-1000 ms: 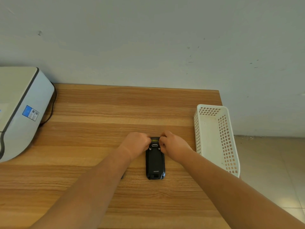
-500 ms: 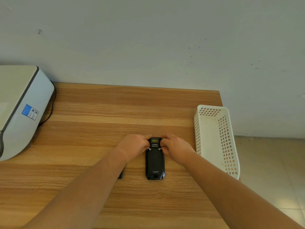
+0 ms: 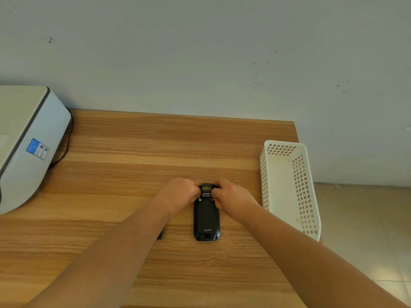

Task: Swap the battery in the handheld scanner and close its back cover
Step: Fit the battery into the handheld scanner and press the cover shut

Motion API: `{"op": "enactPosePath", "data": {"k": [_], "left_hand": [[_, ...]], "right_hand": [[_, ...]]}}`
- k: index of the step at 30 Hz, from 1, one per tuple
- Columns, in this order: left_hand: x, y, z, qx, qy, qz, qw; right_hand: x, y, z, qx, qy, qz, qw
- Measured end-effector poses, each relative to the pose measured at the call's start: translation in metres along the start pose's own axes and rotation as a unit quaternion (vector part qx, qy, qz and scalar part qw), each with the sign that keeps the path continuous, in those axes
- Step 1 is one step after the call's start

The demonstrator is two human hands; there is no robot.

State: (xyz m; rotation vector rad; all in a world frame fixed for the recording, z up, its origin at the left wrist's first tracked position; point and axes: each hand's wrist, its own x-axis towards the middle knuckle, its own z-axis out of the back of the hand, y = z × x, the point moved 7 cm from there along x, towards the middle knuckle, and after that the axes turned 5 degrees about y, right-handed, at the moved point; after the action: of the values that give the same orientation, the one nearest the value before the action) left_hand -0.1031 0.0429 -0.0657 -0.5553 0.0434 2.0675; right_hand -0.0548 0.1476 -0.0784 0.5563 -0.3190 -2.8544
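Wood-grain laminate table [image 3: 138,150] against a scuffed pale wall [image 3: 200,52]; tiled floor [image 3: 360,218] at right. Black handheld scanner [image 3: 206,218] lies face down mid-table, back cover on. Left hand [image 3: 179,194] and right hand [image 3: 231,196] curl closed, pinching its far end. White perforated plastic basket [image 3: 304,190] just right; rounded white machine [image 3: 24,141] far left.

Scanner [image 3: 206,216]: black casing, small pale lettering near its lower end, a yellowish window at its far end.
Table [image 3: 138,152]: light brown wood grain in long horizontal bands, paler and darker streaks alternating.
Basket [image 3: 289,187]: white plastic, walls pierced by a grid of small square holes.
Machine [image 3: 24,147]: pale grey-white body, dark grey stripe along its top edge, blue and white label on its side.
Wall [image 3: 200,52]: plain greyish white with a few dark specks.
Floor [image 3: 364,218]: beige tiles.
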Motion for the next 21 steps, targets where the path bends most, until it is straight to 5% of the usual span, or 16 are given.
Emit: {"op": "enactPosePath", "data": {"k": [21], "left_hand": [[-0.002,0.003,0.002,-0.036,-0.007,0.022,0.999]], "right_hand": [[-0.007,-0.012,0.002,0.082,-0.002,-0.022,0.996]]}}
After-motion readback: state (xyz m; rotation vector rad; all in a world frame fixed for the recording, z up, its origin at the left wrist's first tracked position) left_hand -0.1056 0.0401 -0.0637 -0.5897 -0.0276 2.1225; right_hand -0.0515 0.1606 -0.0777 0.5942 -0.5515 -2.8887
